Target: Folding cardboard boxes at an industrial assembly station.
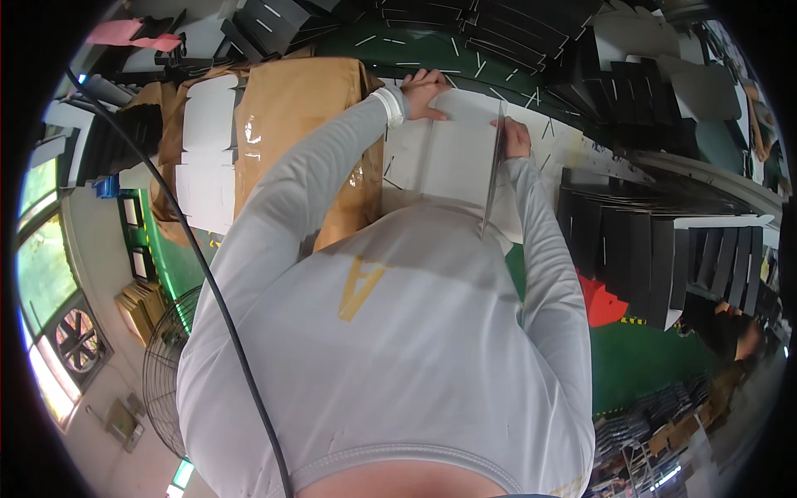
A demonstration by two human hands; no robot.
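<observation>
A flat white cardboard box blank (458, 141) lies in front of me, with one side panel (496, 170) standing up along its right side. Resting at the far left corner of the blank, my left hand (425, 95) has its fingers stretched out and a white band on the wrist. My right hand (515, 138) is closed at the far part of the raised panel, which hides some of its fingers. The near end of the blank reaches my shirt.
Brown paper (290, 108) wraps a bulky stack on the left, beside white cartons (207, 158). Black folded boxes (639, 241) stand in a row at the right. White strips lie scattered on a green surface (423, 50) at the back. A cable (207, 274) crosses the left side.
</observation>
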